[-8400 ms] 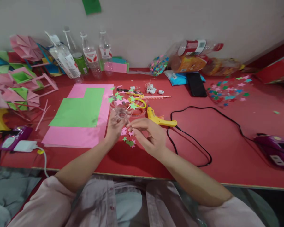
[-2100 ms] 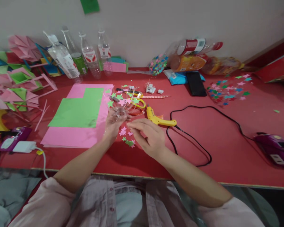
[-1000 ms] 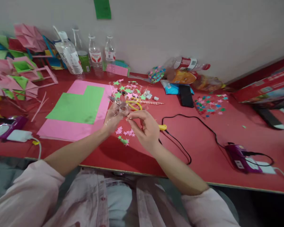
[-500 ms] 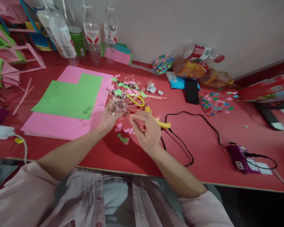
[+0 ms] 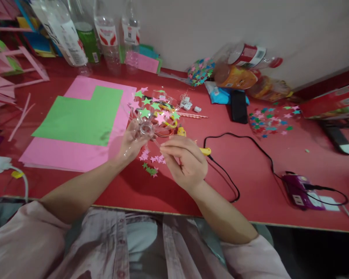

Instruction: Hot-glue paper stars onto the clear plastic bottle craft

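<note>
The left hand (image 5: 132,141) is clasping the star-dotted clear plastic piece (image 5: 155,105) above the bench (image 5: 151,197); the right hand (image 5: 186,159) is apparently pinching a strip (image 5: 157,143). Likely light, springy and slippery, it is offering its stiffer neck ring (image 5: 146,129) as the best hold.

A long red tabletop (image 5: 168,203) with a pale front edge is carrying many things. Large rectangular pink paper sheets (image 5: 55,155) are lying stacked toward its left end. Nearer the middle of the front edge, small loose pink and green stars (image 5: 157,159) are lying scattered; to their right a yellow plastic glue gun (image 5: 205,151), partly hidden, is resting. A purple box-shaped power socket (image 5: 300,190) is sitting toward the right front. Tall clear plastic bottles (image 5: 107,37) are standing along the back edge at left, while small white plastic blocks (image 5: 186,104) are lying farther right, between both ends.
</note>
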Demonstrator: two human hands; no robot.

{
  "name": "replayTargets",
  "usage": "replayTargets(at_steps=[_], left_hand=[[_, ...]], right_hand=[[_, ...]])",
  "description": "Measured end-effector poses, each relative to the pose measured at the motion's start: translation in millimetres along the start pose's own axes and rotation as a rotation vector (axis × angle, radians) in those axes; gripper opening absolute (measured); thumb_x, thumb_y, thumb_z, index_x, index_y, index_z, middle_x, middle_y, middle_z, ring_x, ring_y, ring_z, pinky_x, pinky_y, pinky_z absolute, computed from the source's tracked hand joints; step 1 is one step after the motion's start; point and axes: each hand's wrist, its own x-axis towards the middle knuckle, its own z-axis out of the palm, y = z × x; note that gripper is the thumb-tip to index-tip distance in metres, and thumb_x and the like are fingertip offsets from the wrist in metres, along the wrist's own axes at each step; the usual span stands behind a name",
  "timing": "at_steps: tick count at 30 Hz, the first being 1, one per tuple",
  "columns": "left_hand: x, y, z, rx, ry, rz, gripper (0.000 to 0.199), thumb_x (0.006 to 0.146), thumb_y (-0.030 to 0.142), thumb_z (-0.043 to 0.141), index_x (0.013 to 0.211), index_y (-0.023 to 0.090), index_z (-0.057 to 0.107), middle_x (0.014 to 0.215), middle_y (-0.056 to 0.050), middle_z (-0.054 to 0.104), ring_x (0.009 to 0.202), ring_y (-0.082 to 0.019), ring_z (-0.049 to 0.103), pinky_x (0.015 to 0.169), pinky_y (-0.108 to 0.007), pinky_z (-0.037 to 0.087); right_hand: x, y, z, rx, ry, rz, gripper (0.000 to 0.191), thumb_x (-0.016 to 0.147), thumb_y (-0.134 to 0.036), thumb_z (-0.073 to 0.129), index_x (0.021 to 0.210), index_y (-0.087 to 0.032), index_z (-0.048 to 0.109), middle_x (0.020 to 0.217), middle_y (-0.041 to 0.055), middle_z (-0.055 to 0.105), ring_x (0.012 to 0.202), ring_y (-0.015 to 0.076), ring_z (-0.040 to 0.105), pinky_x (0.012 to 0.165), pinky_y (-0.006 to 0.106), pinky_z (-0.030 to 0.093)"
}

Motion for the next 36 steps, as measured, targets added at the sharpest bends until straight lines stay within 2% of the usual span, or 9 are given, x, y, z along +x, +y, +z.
replayTargets(at_steps=[5, 9, 13, 17, 20, 23, 26, 28, 36], left_hand=[[-1, -1, 2.8, -0.027, 0.020, -0.008, 0.035, 0.062, 0.025, 0.083, 0.083, 0.022, 0.056, 0.072, 0.005, 0.065, 0.058, -0.010, 0.064, 0.060, -0.025, 0.055], [-2, -5, 2.7, -0.019, 0.005, -0.004, 0.035, 0.063, 0.023, 0.083, 0.090, 0.022, 0.060, 0.075, 0.003, 0.067, 0.064, -0.011, 0.066, 0.061, -0.024, 0.056], [-5, -7, 2.2, -0.007, -0.004, 0.031, 0.031, 0.069, 0.025, 0.080, 0.094, 0.022, 0.062, 0.082, 0.002, 0.069, 0.065, -0.010, 0.066, 0.063, -0.024, 0.056], [-6, -4, 3.3, -0.044, -0.007, 0.044, 0.028, 0.069, 0.026, 0.079, 0.089, 0.022, 0.059, 0.078, 0.004, 0.068, 0.066, -0.010, 0.066, 0.063, -0.024, 0.055], [-6, -1, 3.7, -0.039, -0.003, 0.000, 0.028, 0.069, 0.028, 0.078, 0.087, 0.022, 0.058, 0.074, 0.004, 0.067, 0.065, -0.012, 0.067, 0.065, -0.028, 0.056], [-5, 1, 3.1, -0.025, 0.023, -0.034, 0.028, 0.070, 0.029, 0.077, 0.089, 0.022, 0.058, 0.076, 0.004, 0.066, 0.067, -0.014, 0.068, 0.069, -0.031, 0.055], [-5, 1, 2.4, -0.026, 0.031, -0.041, 0.029, 0.069, 0.026, 0.076, 0.091, 0.024, 0.057, 0.078, 0.005, 0.067, 0.072, -0.013, 0.068, 0.072, -0.029, 0.053], [-6, 1, 2.5, -0.028, 0.011, -0.040, 0.029, 0.069, 0.026, 0.076, 0.091, 0.025, 0.057, 0.078, 0.005, 0.067, 0.074, -0.013, 0.068, 0.072, -0.028, 0.053], [-7, -1, 4.9, 0.005, -0.037, -0.030, 0.030, 0.066, 0.031, 0.080, 0.085, 0.023, 0.058, 0.081, 0.002, 0.069, 0.075, -0.015, 0.069, 0.074, -0.031, 0.056]], right_hand=[[-2, 0, -1, -0.019, 0.018, -0.078, 0.019, 0.080, -0.003, 0.063, 0.091, -0.018, 0.062, 0.084, 0.0047, 0.071, 0.081, 0.0156, 0.068, 0.074, 0.033, 0.059], [-2, -3, -1, -0.059, 0.041, -0.002, 0.020, 0.082, -0.003, 0.060, 0.095, -0.018, 0.061, 0.089, 0.0057, 0.071, 0.087, 0.0151, 0.068, 0.074, 0.028, 0.058], [-1, -4, 1, -0.076, -0.004, 0.064, 0.021, 0.085, -0.008, 0.058, 0.102, -0.020, 0.059, 0.091, 0.0041, 0.070, 0.088, 0.0151, 0.069, 0.071, 0.027, 0.058], [1, -3, -4, -0.147, 0.064, -0.065, 0.033, 0.079, -0.006, 0.064, 0.108, -0.021, 0.056, 0.098, 0.0067, 0.069, 0.090, 0.0163, 0.067, 0.069, 0.026, 0.058], [0, 0, -9, -0.203, 0.146, -0.150, 0.029, 0.076, -0.006, 0.065, 0.100, -0.021, 0.057, 0.085, 0.0045, 0.068, 0.078, 0.0153, 0.065, 0.065, 0.026, 0.055], [-4, 4, -9, -0.167, 0.059, -0.096, 0.020, 0.079, -0.008, 0.059, 0.093, -0.022, 0.056, 0.073, -0.0001, 0.066, 0.062, 0.0117, 0.061, 0.056, 0.024, 0.050], [-9, 6, -1, -0.143, -0.089, 0.032, 0.019, 0.083, -0.010, 0.057, 0.100, -0.019, 0.056, 0.071, -0.0017, 0.068, 0.054, 0.0081, 0.059, 0.050, 0.020, 0.045], [-12, 6, 6, -0.157, -0.124, 0.064, 0.019, 0.086, -0.014, 0.057, 0.105, -0.018, 0.056, 0.071, -0.0019, 0.069, 0.053, 0.0072, 0.059, 0.049, 0.019, 0.043], [-11, 6, 3, -0.200, -0.036, 0.002, 0.010, 0.089, -0.012, 0.056, 0.095, -0.017, 0.062, 0.080, 0.0016, 0.075, 0.064, 0.0095, 0.068, 0.057, 0.020, 0.049]])
